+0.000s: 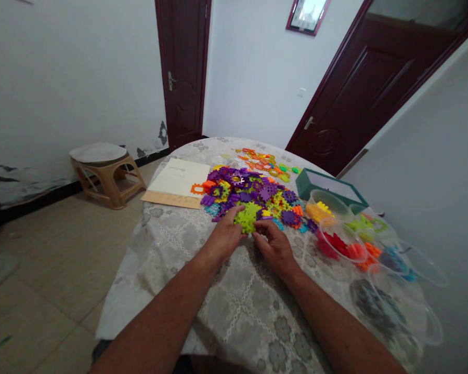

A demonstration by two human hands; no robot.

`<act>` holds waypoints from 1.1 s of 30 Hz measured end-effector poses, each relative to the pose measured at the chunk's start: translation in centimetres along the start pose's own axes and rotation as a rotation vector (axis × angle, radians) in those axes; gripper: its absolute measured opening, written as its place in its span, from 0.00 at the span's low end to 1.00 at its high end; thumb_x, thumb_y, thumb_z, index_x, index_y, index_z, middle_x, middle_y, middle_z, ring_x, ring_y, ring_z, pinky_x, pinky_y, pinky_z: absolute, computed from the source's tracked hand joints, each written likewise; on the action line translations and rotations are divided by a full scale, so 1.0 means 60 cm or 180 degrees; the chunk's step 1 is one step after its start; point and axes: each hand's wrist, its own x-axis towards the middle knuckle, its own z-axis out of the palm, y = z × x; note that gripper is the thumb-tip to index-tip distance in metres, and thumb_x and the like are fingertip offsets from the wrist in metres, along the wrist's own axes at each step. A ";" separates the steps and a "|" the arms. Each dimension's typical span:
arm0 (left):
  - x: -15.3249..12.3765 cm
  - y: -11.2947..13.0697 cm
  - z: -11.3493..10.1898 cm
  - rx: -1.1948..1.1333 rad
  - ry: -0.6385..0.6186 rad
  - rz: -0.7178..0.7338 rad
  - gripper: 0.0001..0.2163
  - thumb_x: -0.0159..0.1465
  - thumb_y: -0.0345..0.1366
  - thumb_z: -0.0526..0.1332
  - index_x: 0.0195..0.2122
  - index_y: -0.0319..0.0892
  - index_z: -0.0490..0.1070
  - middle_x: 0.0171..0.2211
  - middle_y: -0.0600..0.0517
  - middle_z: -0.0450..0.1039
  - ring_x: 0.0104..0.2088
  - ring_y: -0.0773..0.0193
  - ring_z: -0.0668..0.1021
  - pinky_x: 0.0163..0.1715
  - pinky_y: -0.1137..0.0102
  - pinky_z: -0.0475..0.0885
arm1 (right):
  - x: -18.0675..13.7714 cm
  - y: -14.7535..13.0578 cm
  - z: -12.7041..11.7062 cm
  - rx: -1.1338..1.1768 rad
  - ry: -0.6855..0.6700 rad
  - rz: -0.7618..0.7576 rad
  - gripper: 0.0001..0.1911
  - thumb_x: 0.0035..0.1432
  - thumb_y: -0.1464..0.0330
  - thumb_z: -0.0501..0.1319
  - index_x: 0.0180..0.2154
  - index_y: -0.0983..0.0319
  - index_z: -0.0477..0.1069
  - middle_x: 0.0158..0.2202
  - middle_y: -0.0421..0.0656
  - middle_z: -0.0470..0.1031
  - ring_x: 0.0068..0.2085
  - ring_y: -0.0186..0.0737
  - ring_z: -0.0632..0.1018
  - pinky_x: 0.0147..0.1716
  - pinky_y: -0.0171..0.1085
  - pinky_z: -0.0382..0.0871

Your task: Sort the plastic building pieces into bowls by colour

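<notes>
Both of my hands meet at the near edge of a pile of plastic interlocking pieces (pixel 249 192), mostly purple, yellow-green and orange. My left hand (pixel 225 235) and my right hand (pixel 273 244) pinch a lime-green cluster of joined pieces (pixel 247 215) from either side, fingers curled round it. The cluster rests at the pile's front, on the patterned tablecloth (pixel 234 301).
Clear plastic bowls (pixel 337 241) hold pieces sorted by colour along the right edge. A green box (pixel 329 187) stands behind them. A second small heap of orange and green pieces (pixel 263 160) lies farther back. A paper sheet on cardboard (pixel 179 179) lies left. A stool (pixel 103 171) stands on the floor.
</notes>
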 end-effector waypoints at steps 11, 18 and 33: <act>0.020 0.021 -0.031 -0.0405 0.0659 0.0332 0.32 0.55 0.25 0.61 0.62 0.47 0.71 0.55 0.45 0.77 0.46 0.57 0.81 0.42 0.66 0.80 | 0.007 -0.026 -0.003 -0.0527 -0.0177 -0.0081 0.18 0.71 0.66 0.58 0.59 0.57 0.73 0.50 0.48 0.79 0.43 0.43 0.80 0.49 0.45 0.76; 0.026 0.072 -0.094 -0.1169 0.1156 0.0533 0.34 0.52 0.22 0.60 0.63 0.45 0.66 0.53 0.45 0.76 0.45 0.61 0.82 0.45 0.65 0.81 | 0.061 -0.010 0.018 -0.1146 -0.0761 -0.0562 0.21 0.68 0.72 0.57 0.61 0.60 0.72 0.63 0.54 0.72 0.60 0.49 0.76 0.60 0.50 0.73; 0.026 0.045 -0.084 -0.0920 0.0760 0.0374 0.33 0.51 0.24 0.62 0.62 0.44 0.69 0.55 0.43 0.76 0.47 0.57 0.81 0.39 0.67 0.81 | 0.081 -0.024 0.029 -0.0991 -0.0382 -0.0123 0.13 0.66 0.64 0.62 0.48 0.60 0.79 0.40 0.48 0.80 0.41 0.47 0.79 0.45 0.45 0.75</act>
